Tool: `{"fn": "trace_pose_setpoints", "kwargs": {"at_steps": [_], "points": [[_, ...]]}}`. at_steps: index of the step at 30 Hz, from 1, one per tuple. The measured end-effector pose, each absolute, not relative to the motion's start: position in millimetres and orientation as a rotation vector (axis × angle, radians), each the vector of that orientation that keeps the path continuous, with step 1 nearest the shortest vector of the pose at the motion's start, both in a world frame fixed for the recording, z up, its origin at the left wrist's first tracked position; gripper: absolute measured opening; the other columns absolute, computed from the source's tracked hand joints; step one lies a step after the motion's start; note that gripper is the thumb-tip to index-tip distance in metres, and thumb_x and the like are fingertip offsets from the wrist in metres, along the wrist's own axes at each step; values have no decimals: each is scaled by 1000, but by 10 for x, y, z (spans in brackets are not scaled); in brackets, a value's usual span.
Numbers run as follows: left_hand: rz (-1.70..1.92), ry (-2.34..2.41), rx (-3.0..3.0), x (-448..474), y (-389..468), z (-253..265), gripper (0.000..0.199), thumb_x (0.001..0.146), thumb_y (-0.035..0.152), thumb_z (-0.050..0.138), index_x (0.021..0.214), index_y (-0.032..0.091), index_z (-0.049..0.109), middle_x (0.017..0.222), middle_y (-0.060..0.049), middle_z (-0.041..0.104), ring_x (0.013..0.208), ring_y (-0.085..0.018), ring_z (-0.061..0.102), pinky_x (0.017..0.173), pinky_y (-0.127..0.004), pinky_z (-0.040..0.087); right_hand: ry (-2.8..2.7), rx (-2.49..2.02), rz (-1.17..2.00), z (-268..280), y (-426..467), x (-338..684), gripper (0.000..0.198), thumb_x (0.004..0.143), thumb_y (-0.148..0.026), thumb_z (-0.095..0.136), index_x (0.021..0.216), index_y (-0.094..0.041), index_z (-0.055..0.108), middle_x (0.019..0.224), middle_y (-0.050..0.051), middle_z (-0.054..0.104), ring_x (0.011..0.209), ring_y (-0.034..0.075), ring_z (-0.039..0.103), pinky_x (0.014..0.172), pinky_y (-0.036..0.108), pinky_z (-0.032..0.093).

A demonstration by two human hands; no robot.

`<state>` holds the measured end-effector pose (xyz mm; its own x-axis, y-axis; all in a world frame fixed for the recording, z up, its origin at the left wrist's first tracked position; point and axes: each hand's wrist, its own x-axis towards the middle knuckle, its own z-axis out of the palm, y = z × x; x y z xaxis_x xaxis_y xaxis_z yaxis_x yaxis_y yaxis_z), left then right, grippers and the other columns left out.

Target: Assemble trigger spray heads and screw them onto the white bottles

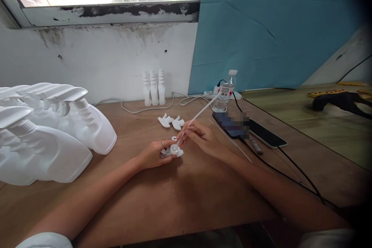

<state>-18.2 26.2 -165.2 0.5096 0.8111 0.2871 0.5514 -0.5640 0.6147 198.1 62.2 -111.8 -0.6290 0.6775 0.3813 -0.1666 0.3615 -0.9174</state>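
My left hand (154, 154) is closed around a white spray trigger head (175, 149), its round collar facing up toward me. Between the thumb and fingers of my right hand (199, 133) is a thin white tube (205, 107), held at a slant. Its lower end meets or nearly meets the collar; I cannot tell whether it is inside. A small white ring (174, 138) lies just beyond my left fingers. Behind the hands rest white trigger covers (164, 121). More thin tubes (232, 141) lie on the table to the right.
Several white spray bottles (95, 128) with trigger tops crowd the left side. Three small white bottles (154, 88) stand by the wall. To the right are a clear water bottle (222, 99), two phones (267, 133) with cables and a clear-handled tool (255, 145) on the brown table (139, 197).
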Motion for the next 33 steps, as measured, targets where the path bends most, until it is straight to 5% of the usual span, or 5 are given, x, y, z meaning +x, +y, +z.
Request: {"fn": "trace_pose_setpoints", "kwargs": {"at_steps": [16, 23, 33], "points": [[784, 1116, 2276, -164, 252, -1629, 40, 83, 36, 60, 120, 20, 59, 111, -5, 70, 88, -16, 65, 78, -24, 49, -1920, -448, 1273, -1175, 671, 1973, 23, 95, -43, 48, 95, -21, 52, 85, 3, 66, 71, 15, 67, 66, 31, 57], [796, 1137, 2319, -163, 251, -1623, 39, 82, 33, 60, 120, 21, 60, 102, -3, 70, 82, -14, 63, 76, -22, 47, -2188, -483, 800, -1398, 729, 1875, 23, 91, -35, 56, 77, -17, 61, 84, 4, 62, 75, 16, 58, 64, 28, 47], [810, 1132, 2304, -172, 259, -1630, 27, 82, 34, 62, 102, 17, 65, 89, -2, 68, 76, -13, 60, 71, -22, 46, -2323, -483, 651, -1452, 689, 1776, 20, 90, -17, 48, 71, -17, 54, 71, 1, 56, 65, 12, 49, 60, 24, 40]]}}
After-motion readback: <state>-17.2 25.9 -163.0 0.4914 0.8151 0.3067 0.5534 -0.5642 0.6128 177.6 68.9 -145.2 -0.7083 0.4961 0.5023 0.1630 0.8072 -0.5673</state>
